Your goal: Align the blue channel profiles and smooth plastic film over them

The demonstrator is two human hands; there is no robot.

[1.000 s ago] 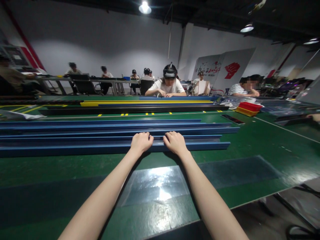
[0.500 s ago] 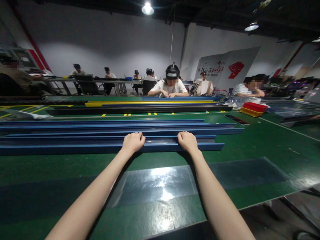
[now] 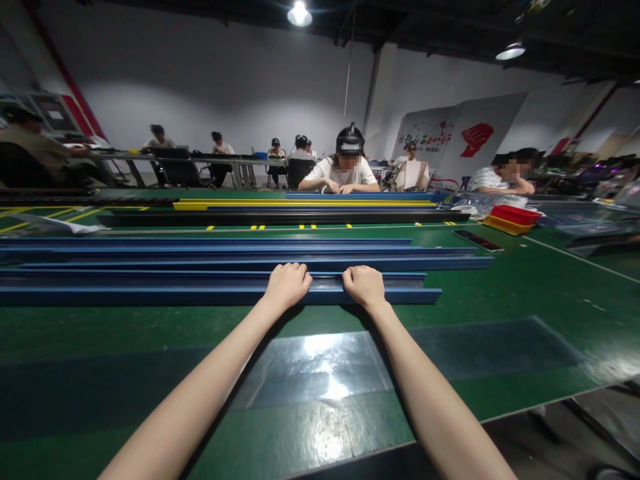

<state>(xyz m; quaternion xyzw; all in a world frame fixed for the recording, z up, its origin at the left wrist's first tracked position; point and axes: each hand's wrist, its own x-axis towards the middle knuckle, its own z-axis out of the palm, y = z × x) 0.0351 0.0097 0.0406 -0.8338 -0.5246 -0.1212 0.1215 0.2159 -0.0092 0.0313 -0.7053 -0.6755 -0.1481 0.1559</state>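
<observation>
Far beyond the gripped blue channel, blurred lettering

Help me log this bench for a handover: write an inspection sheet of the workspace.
Surface: glossy green table; clear sheet lying on its near side
Job's things: nearest blue rail; other blue rails behind it
Clutter: phone and red tray at right, paper at left
Hands: left hand and right hand curled on nearest blue rail, grip partly hidden
Cables: apparently a thin cord hanging behind
Surroundings: person opposite, co-workers farther back; ceiling lamps lit
</observation>
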